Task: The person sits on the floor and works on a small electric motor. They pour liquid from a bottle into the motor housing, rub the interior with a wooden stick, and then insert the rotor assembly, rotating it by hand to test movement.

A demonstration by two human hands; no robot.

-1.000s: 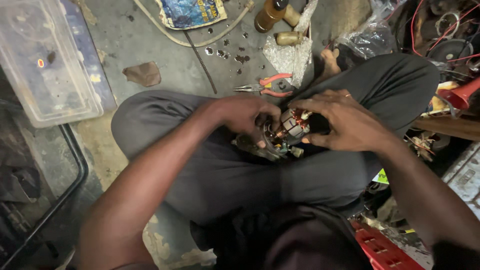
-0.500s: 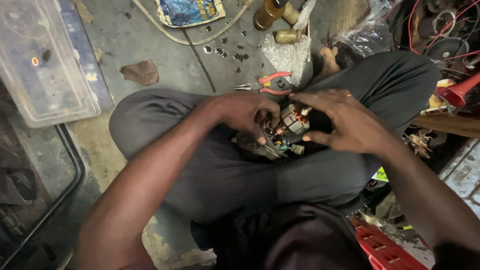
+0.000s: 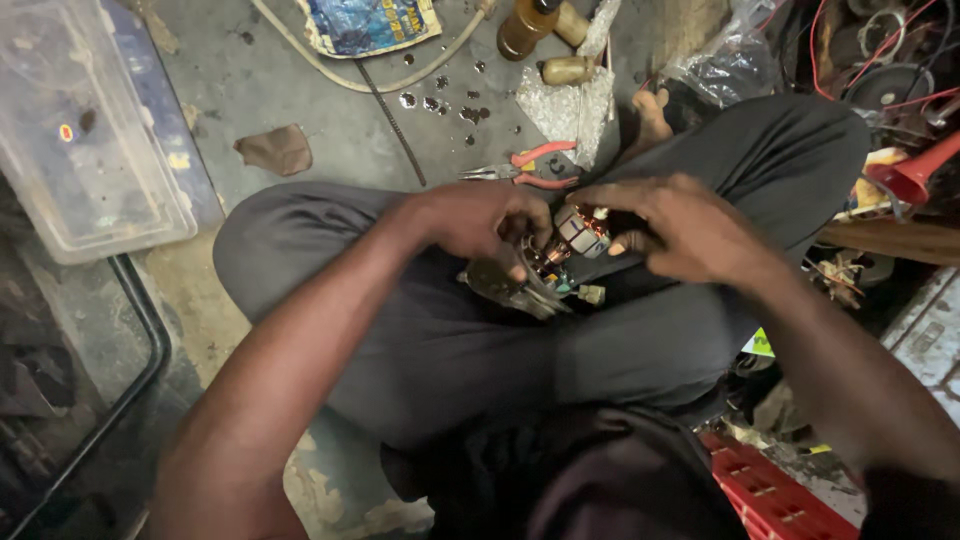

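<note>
Head view: left hand [image 3: 480, 222] and right hand [image 3: 690, 232] both clamped on copper-wound motor armature [image 3: 578, 232] — over lap. Could slip floorward toward six o'clock — greasy grip.

Red-handled pliers [image 3: 535, 168] lie on the concrete floor [image 3: 300, 90] near a clear plastic box [image 3: 85, 130] and a brown bottle [image 3: 525, 25].
</note>
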